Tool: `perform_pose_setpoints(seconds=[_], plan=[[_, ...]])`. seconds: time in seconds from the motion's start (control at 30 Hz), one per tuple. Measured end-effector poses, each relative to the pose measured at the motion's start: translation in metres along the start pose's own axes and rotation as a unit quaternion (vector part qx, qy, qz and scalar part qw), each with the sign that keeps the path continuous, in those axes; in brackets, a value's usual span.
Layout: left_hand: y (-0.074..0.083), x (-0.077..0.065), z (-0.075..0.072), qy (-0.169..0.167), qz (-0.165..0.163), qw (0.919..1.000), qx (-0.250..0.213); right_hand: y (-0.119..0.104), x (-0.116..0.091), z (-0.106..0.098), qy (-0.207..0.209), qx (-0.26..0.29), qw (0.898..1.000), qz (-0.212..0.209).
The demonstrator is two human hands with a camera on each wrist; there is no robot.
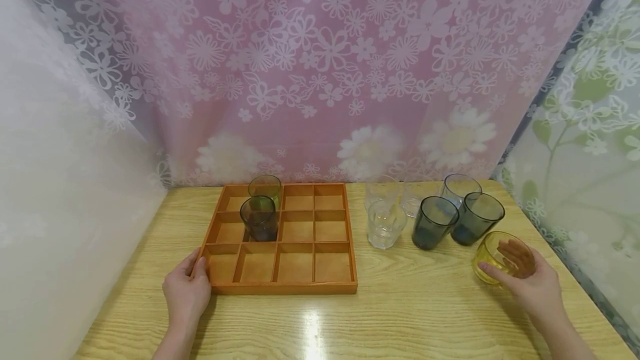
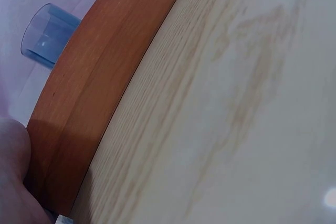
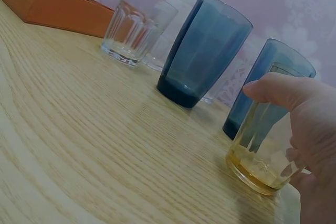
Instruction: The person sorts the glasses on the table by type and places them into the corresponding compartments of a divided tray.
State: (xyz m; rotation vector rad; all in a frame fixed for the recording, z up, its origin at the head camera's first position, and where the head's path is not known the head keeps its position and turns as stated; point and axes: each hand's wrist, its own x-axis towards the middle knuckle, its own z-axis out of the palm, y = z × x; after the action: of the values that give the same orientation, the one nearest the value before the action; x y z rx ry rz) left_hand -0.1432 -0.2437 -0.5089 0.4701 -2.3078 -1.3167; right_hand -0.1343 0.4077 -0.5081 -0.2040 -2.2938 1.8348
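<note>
My right hand (image 1: pixel 539 286) grips a yellow glass tumbler (image 1: pixel 481 264) at the right side of the table, thumb on the near side and fingers round the far side. In the right wrist view the base of this tumbler is right at the tabletop. At the left, my left hand (image 1: pixel 186 289) holds the front left corner of a divided wooden tray (image 1: pixel 285 289), with the thumb at its rim. A dark grey tumbler (image 1: pixel 260 222) stands in the tray's middle row, and a green tumbler (image 1: pixel 266 184) stands behind it in the back row.
Two dark blue-grey tumblers (image 1: pixel 434 225) stand beyond the yellow one. Left of them is a clear faceted glass (image 1: pixel 385 228), with more clear glasses (image 1: pixel 414 204) and a blue-rimmed glass (image 1: pixel 461 188) behind. A pink floral curtain (image 1: pixel 320 99) hangs along the table's back edge.
</note>
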Motion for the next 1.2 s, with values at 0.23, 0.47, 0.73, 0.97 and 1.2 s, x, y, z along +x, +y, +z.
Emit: perform_pose_setpoints(seconds=[0.23,0.47,0.73,0.97,1.2], plan=[[0.000,0.000,0.000,0.002,0.003,1.0000,0.002,-0.005,-0.001,0.004,0.018,0.097,0.995,-0.023],[-0.001,0.000,0.000,0.000,-0.003,1.0000,0.006,-0.022,-0.006,0.007,0.018,0.145,0.988,-0.055],[-0.002,0.000,-0.001,0.005,0.000,0.9999,0.009,-0.047,-0.017,0.014,-0.005,0.130,0.988,-0.084],[0.001,0.000,-0.001,-0.003,-0.001,1.0000,0.007,-0.066,-0.025,0.027,-0.024,0.154,0.978,-0.139],[0.002,-0.001,-0.001,-0.007,-0.005,1.0000,0.001,-0.084,-0.034,0.039,-0.046,0.121,0.982,-0.136]])
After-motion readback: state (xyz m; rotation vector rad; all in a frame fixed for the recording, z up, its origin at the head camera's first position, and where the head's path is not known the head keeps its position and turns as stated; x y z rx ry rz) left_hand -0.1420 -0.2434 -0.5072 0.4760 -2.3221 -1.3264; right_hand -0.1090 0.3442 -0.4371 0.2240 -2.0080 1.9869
